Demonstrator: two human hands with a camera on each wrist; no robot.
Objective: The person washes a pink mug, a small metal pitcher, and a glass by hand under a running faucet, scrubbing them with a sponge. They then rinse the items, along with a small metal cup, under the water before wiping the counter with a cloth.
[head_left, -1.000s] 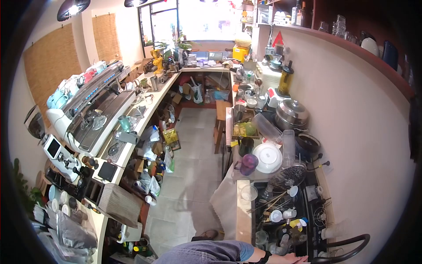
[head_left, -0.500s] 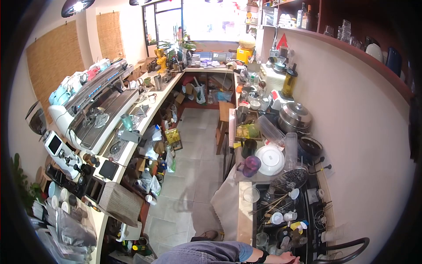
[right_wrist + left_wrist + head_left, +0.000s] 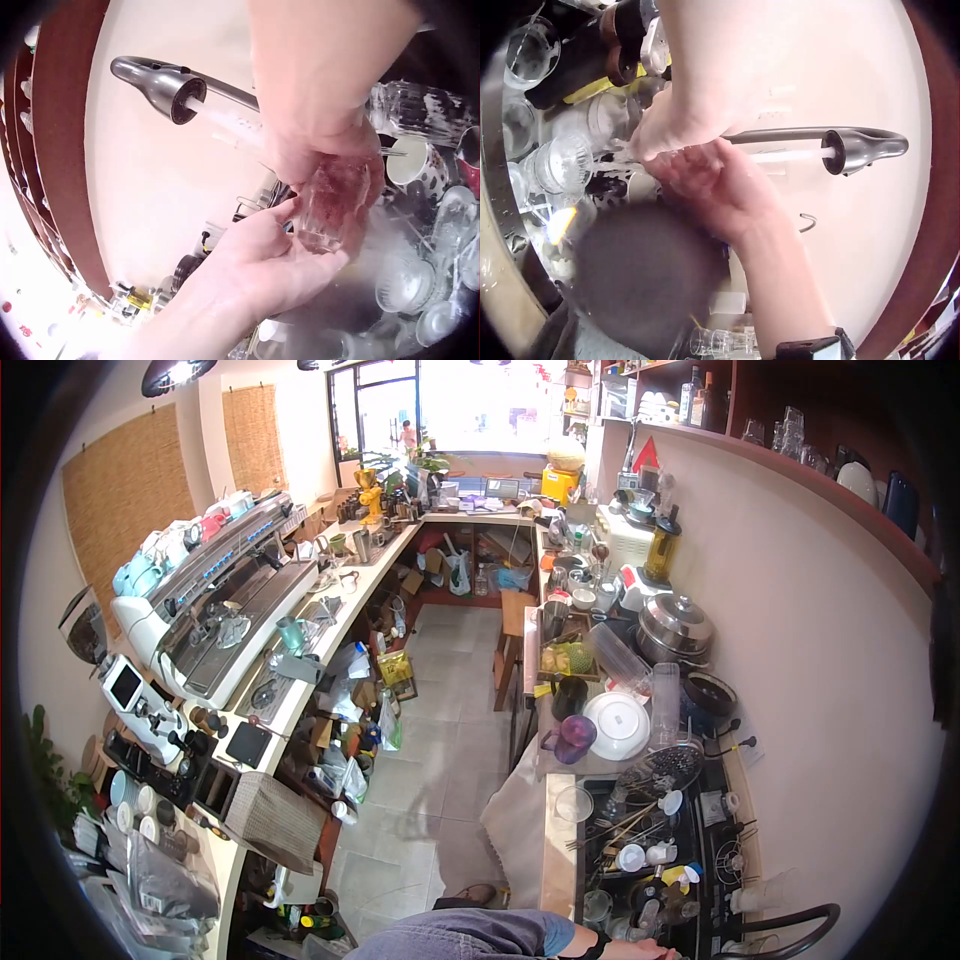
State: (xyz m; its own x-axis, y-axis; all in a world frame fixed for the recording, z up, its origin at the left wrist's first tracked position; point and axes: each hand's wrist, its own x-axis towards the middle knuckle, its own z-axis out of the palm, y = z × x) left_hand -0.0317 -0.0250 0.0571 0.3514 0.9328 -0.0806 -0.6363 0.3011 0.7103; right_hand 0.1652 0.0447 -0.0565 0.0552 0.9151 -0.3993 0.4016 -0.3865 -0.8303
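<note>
Both hands meet on a clear drinking glass [image 3: 319,238] over the sink, under running water. In the right wrist view my left hand [image 3: 274,259] comes from the lower left, its thumb and fingers gripping the glass near its base. My right hand [image 3: 319,139] reaches down from above and holds the glass's other end; its reddish fingers show through the wet wall. The left wrist view has my left hand [image 3: 679,124] above and my right hand [image 3: 731,191] below, the glass mostly hidden between them. In the head view only my left hand [image 3: 645,948] shows at the bottom edge.
A dark faucet [image 3: 180,97] sends a stream toward the hands. Several wet glasses, a spotted white cup [image 3: 409,161] and a ribbed glass jar [image 3: 427,112] lie close by. Beyond the sink stand a white plate [image 3: 615,725] and a purple pitcher [image 3: 570,738].
My left hand has drawn in from a reach farther right, beneath the faucet, to the left. The head view has shifted slightly.
</note>
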